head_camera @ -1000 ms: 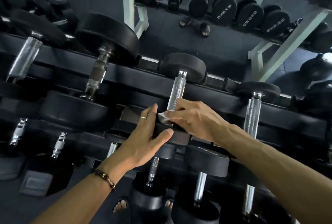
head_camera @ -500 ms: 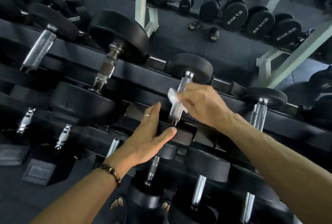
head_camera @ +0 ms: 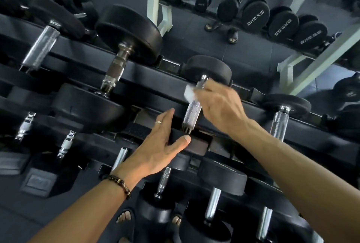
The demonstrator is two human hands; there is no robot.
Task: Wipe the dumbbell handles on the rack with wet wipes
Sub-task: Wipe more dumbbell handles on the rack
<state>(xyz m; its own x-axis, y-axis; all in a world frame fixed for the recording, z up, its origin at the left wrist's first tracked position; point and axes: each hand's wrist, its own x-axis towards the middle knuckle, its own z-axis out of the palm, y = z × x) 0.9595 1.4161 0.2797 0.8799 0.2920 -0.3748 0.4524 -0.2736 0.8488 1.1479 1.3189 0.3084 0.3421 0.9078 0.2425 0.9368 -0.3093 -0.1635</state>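
- Centrally, a knurled dumbbell handle point(head_camera: 192, 109) is seen lying on the dark rack point(head_camera: 81, 48), its far head point(head_camera: 209, 68) against the upper rail and its near end sunk into a black head point(head_camera: 194, 144)
- A white wet wipe point(head_camera: 189, 92) is pinched by the right hand point(head_camera: 220, 106) and pressed against the upper part of that handle, close to the far head; the fingers are curled round the bar
- The near head is steadied by the left hand point(head_camera: 159, 145), which is laid open with straight fingers along its left side and the thumb across its front edge
- A ring point(head_camera: 158, 122) is worn on the left hand, a beaded bracelet point(head_camera: 118, 182) on that wrist
- Further dumbbells are racked to either side, among them a larger one point(head_camera: 115, 71) just left
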